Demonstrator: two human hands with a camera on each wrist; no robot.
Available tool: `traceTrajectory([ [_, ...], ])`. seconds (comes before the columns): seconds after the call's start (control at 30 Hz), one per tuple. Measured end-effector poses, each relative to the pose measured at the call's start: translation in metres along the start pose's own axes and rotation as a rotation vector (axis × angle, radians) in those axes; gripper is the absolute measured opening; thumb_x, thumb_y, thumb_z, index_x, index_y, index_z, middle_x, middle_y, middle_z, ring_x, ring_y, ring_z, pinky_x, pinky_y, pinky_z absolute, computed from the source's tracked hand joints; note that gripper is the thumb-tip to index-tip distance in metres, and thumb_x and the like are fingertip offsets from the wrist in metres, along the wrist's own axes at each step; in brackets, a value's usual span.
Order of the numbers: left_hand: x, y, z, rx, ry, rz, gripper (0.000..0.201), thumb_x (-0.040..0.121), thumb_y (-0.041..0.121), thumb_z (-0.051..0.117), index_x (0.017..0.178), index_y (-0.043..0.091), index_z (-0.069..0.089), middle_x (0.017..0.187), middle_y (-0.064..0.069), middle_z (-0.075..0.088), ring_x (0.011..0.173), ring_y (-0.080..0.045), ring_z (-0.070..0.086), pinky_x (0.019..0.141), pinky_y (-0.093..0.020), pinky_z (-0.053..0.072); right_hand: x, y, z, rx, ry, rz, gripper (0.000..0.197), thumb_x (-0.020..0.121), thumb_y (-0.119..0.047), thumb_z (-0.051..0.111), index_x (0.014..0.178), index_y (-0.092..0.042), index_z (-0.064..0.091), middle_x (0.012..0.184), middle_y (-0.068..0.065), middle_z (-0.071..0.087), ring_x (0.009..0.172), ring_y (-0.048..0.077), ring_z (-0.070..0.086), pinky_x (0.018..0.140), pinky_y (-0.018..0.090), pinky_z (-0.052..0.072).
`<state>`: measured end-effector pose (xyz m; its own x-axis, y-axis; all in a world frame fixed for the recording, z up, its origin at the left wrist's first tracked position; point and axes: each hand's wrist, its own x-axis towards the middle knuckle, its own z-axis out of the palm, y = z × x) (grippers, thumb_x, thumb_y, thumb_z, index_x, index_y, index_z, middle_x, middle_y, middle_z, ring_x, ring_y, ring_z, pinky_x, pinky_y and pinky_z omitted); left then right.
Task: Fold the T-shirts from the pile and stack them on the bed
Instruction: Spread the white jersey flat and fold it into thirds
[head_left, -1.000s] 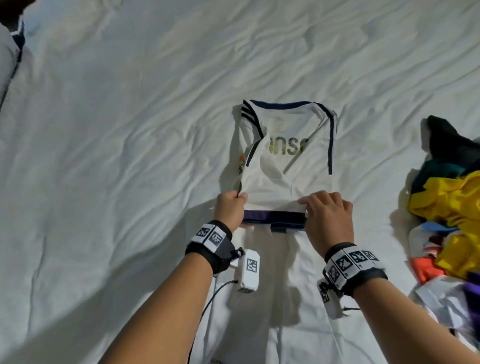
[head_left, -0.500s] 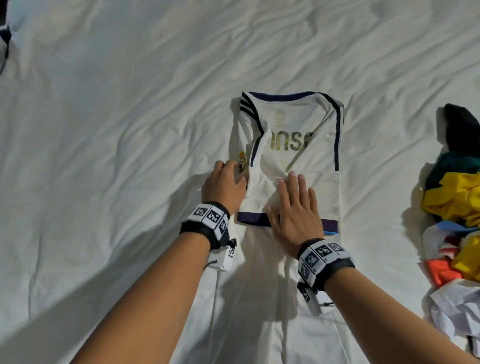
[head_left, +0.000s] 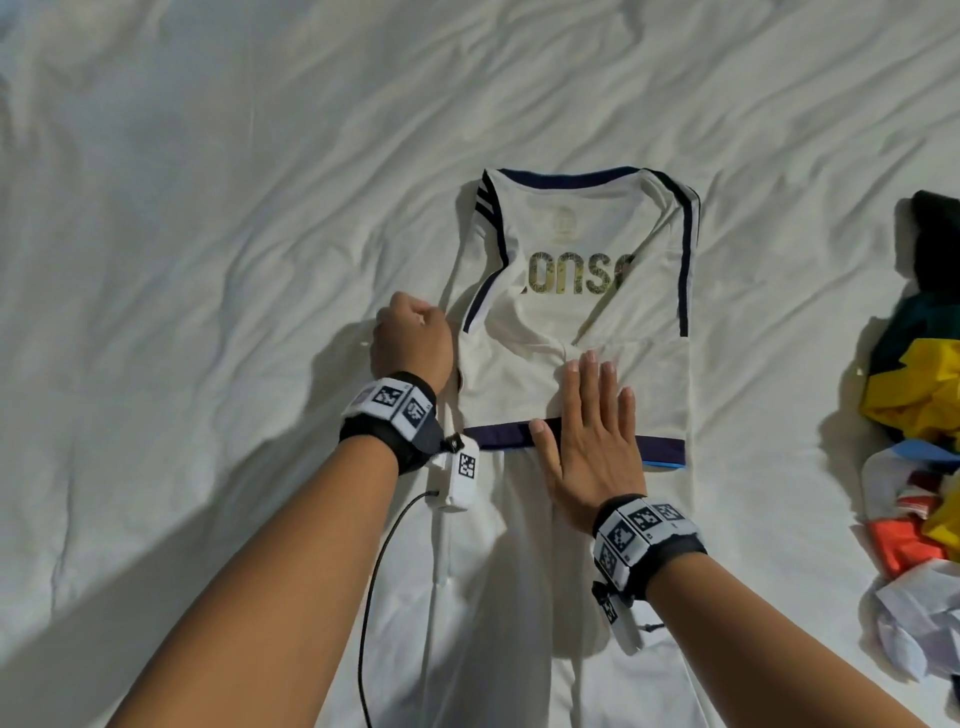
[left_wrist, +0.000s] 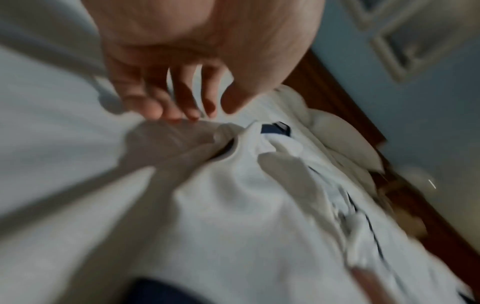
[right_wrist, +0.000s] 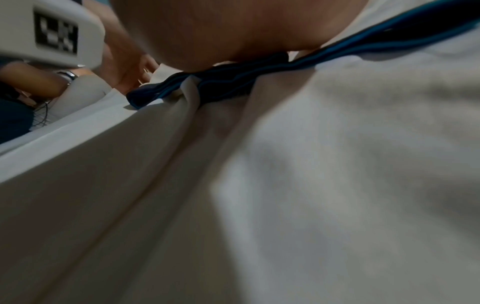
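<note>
A white T-shirt (head_left: 649, 374) with navy trim and gold letters lies folded on the white bed sheet (head_left: 208, 260), its navy hem (head_left: 660, 446) nearest me. My right hand (head_left: 592, 426) lies flat on its lower half, palm across the hem, fingers straight. In the right wrist view the palm (right_wrist: 221, 30) presses on the hem (right_wrist: 233, 82). At the shirt's left edge my left hand (head_left: 413, 343) is curled. The blurred left wrist view shows its fingertips (left_wrist: 166, 107) pinching a fold of white cloth (left_wrist: 246, 205).
A pile of loose T-shirts (head_left: 924, 395) in yellow, dark green, orange and white lies at the right edge of the bed. Wrinkled sheet stretches to the left and beyond the shirt. A black cable (head_left: 379, 566) hangs from my left wrist.
A second ago both hands held the hem at the shirt's near edge. The right hand has since flattened onto the shirt; the left slid up the left edge and curled there.
</note>
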<state>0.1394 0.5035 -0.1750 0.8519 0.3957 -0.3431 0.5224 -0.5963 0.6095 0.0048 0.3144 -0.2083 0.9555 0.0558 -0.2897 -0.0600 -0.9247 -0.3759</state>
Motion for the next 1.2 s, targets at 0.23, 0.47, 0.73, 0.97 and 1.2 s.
traceTrajectory([
  [0.23, -0.01, 0.009, 0.011, 0.269, -0.216, 0.325, 0.049, 0.088, 0.067, 0.053, 0.102, 0.021, 0.063, 0.1, 0.001, 0.068, 0.095, -0.027, 0.061, 0.086, -0.041, 0.051, -0.007, 0.002, -0.013, -0.141, 0.028, -0.182, 0.072, 0.068, -0.032, 0.066, 0.136, -0.017, 0.047, 0.157, 0.015, 0.031, 0.152, 0.037, 0.018, 0.122, 0.063, 0.006],
  [0.47, 0.014, 0.009, 0.011, 0.06, -0.224, 0.205, 0.039, 0.103, 0.03, 0.053, 0.068, 0.013, 0.044, 0.063, 0.0, 0.047, 0.063, -0.023, 0.045, 0.059, -0.035, 0.031, -0.007, 0.007, -0.027, -0.138, 0.32, -0.38, 0.041, 0.084, -0.017, 0.037, 0.106, -0.017, 0.072, 0.095, -0.001, 0.064, 0.091, 0.025, 0.06, 0.11, 0.055, 0.031],
  [0.73, 0.021, 0.015, 0.014, -0.051, -0.316, 0.073, 0.027, 0.097, 0.024, 0.057, 0.073, 0.016, 0.049, 0.072, 0.002, 0.054, 0.072, -0.023, 0.051, 0.062, -0.031, 0.037, -0.018, 0.0, -0.038, -0.09, 0.161, -0.288, 0.025, 0.088, -0.031, 0.049, 0.099, -0.018, 0.066, 0.102, 0.001, 0.059, 0.093, 0.027, 0.054, 0.096, 0.046, 0.037],
  [0.97, 0.011, 0.006, 0.012, -0.037, -0.243, 0.091, 0.033, 0.097, 0.038, 0.059, 0.079, 0.01, 0.056, 0.071, -0.001, 0.057, 0.073, -0.027, 0.056, 0.07, -0.036, 0.045, -0.004, -0.001, -0.034, 0.297, 0.103, 0.382, 0.034, 0.1, -0.039, 0.049, 0.129, -0.023, 0.044, 0.103, 0.0, 0.063, 0.108, 0.026, 0.052, 0.097, 0.041, 0.028],
  [1.2, 0.009, 0.007, 0.007, -0.199, -0.148, 0.082, 0.035, 0.1, 0.022, 0.056, 0.069, 0.011, 0.047, 0.062, -0.002, 0.046, 0.06, -0.022, 0.042, 0.057, -0.032, 0.034, -0.016, -0.011, -0.05, 0.648, 0.187, 0.276, 0.035, 0.088, -0.005, 0.049, 0.117, -0.026, 0.046, 0.058, 0.003, 0.053, 0.056, 0.019, 0.052, 0.059, 0.039, 0.047],
])
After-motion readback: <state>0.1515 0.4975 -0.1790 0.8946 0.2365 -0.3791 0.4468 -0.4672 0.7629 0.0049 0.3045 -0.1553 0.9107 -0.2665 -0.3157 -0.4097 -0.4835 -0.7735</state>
